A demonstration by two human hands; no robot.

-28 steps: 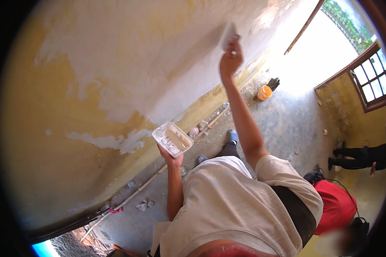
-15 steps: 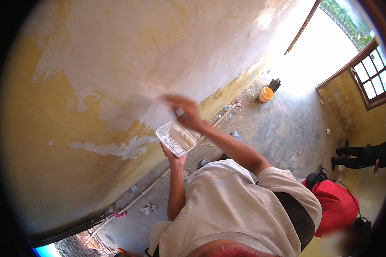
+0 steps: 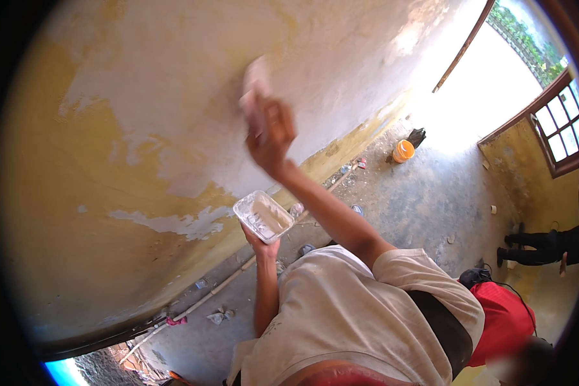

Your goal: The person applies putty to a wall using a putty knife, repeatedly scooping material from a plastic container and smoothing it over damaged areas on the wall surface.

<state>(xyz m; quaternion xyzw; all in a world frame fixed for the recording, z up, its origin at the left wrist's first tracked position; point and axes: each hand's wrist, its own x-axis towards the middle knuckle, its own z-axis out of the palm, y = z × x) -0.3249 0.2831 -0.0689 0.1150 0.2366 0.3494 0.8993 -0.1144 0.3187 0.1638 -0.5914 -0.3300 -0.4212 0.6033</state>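
My left hand (image 3: 262,246) grips a clear rectangular plastic tub (image 3: 284,224) from below and the side, tilted so its inside shows. Whitish paste coats its walls and bottom. Higher up, my right hand (image 3: 274,134) is closed around a pale, flat putty scraper (image 3: 258,76), blurred by motion. The scraper's broad end lies at the wall (image 3: 174,83), where a wide whitish coat covers worn yellow paint. Fingers partly hide the scraper's lower part.
An orange bucket (image 3: 403,151) stands on the concrete floor (image 3: 424,206) near the bright doorway. A thin pipe (image 3: 222,283) runs along the wall's foot amid scraps. At the right are a person in dark trousers (image 3: 527,257), something red (image 3: 503,315) behind me and a barred window (image 3: 563,122).
My right hand has gone from just above the tub up the wall, and the scraper now shows at the whitish coat. The left hand and tub have barely moved.
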